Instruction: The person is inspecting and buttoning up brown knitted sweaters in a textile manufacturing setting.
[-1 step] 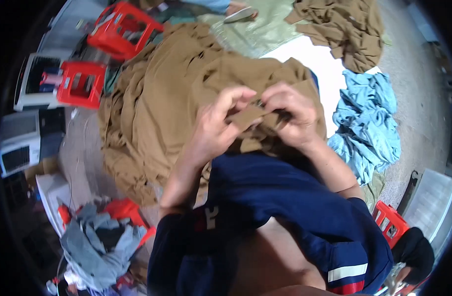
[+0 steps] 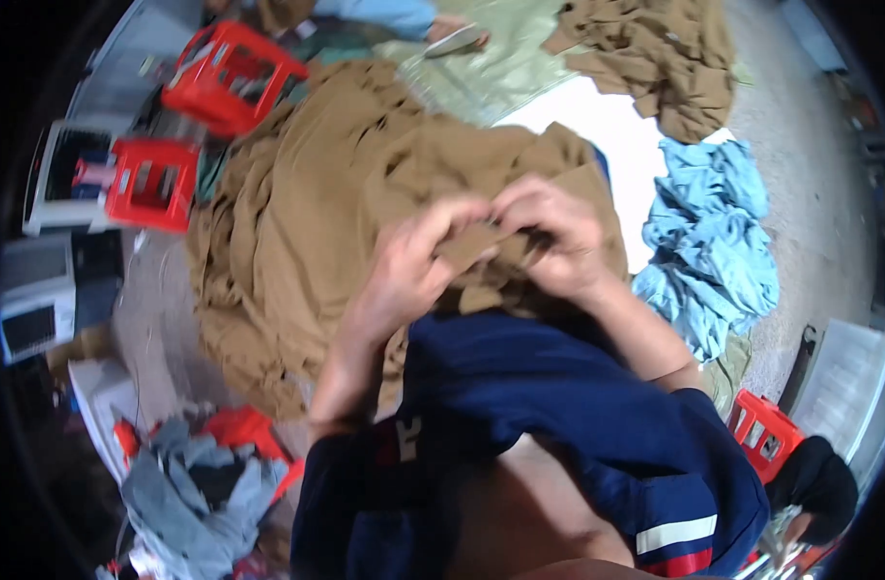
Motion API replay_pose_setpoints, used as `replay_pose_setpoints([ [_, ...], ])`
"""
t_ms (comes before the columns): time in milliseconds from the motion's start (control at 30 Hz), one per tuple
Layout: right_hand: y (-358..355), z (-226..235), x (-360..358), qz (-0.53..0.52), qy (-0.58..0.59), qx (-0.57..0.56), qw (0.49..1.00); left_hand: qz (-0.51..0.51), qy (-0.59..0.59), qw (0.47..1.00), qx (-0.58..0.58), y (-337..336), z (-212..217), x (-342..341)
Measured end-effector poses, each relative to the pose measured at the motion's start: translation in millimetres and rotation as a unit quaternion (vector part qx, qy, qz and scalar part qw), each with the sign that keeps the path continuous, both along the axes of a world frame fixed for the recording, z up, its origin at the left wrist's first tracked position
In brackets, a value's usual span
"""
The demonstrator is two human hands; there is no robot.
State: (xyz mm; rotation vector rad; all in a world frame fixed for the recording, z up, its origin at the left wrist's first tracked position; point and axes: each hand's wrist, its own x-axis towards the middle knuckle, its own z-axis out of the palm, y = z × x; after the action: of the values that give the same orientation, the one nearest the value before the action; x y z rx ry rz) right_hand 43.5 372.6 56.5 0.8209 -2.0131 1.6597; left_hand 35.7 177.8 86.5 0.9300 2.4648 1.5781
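Over a large heap of brown cloth (image 2: pixel 307 213), close in front of my body, both hands work on a small piece of brown fabric (image 2: pixel 468 249). My left hand (image 2: pixel 413 261) is closed, its thumb and fingers pinching the fabric's left side. My right hand (image 2: pixel 563 242) has curled fingers that pinch the same fabric from the right. The fingertips of the two hands almost meet. Whatever small detail lies between them is blurred and partly hidden by the fingers. Folds of the heap lie under and around both hands.
Two red plastic stools (image 2: pixel 234 77) stand at the far left. Light blue cloth (image 2: pixel 713 242) lies in a crumpled pile on the right, below another brown pile (image 2: pixel 669 58). Grey garments (image 2: pixel 196 503) cover something red at the lower left. A person's foot (image 2: pixel 457 39) shows at the top.
The surroundings sit slightly lower and further left in the view. My hands stay together on the brown fabric, with their fingertips a little closer.
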Motion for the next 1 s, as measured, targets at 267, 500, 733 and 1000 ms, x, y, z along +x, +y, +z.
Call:
replay_pose_setpoints([
  [267, -4.8, -13.9, -0.3, 0.090, -0.128, 0.006, 0.988, -0.001, 0.142, 0.983, -0.118, -14.3, -17.2, 8.3],
  [500, -9.5, -16.0, 5.2, 0.067, -0.179, -0.004, 0.982, 0.038, 0.053, 0.997, -0.052, -8.8, -16.9, 16.9],
  [733, -16.8, -3.1, 15.6, 0.012, -0.043, 0.126, 0.991, 0.072, 0.320, 0.935, -0.133, -10.2, -30.8, 10.4],
  [1000, 37.2, -24.9, -72.6, 0.144, -0.280, 0.366, 0.876, 0.251, 0.130, 0.957, -0.069, -55.7, -66.3, 20.0],
])
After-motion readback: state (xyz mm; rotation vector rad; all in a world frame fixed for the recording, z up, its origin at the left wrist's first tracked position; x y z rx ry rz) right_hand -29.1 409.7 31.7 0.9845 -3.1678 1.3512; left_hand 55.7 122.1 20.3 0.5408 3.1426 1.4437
